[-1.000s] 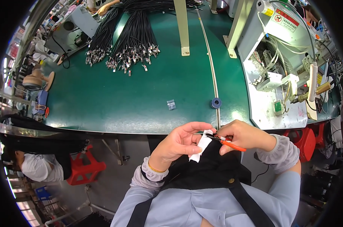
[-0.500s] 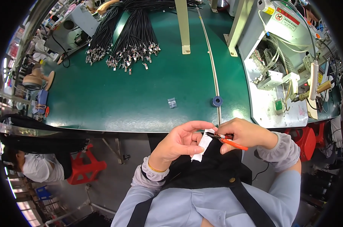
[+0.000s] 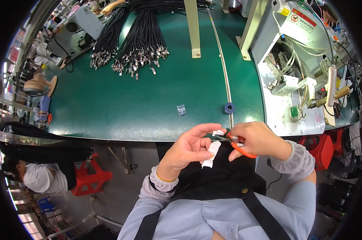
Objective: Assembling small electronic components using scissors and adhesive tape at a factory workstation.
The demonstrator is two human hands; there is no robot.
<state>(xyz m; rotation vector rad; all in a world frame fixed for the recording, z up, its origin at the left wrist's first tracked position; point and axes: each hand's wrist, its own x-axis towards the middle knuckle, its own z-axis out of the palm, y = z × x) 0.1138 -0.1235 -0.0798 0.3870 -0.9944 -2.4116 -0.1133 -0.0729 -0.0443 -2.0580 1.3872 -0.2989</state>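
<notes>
At the table's front edge, my left hand (image 3: 185,150) pinches a strip of white paper or tissue (image 3: 211,156) between thumb and fingers. My right hand (image 3: 257,138) is closed around pliers or cutters with orange-red handles (image 3: 245,152), whose dark jaws point left. White material shows both below the jaws and above them, close to my left fingertips; whether it is one piece or two I cannot tell. Beyond my hands, a dark blue ring-shaped part (image 3: 229,108) sits over a thin metal rail (image 3: 225,76). A small clear plastic piece (image 3: 181,110) lies on the green tabletop (image 3: 141,100).
Bundles of black cables with metal plugs (image 3: 141,44) lie at the back left. Metal posts (image 3: 193,32) rise from the table's back. A machine with tubes and wires (image 3: 293,80) stands at the right. Red stools (image 3: 92,176) are below table level, with a seated person at the left.
The pliers' jaws have shifted slightly and now show white material on both sides. The lower white strip looks shorter, and my left fingers have lifted a little.
</notes>
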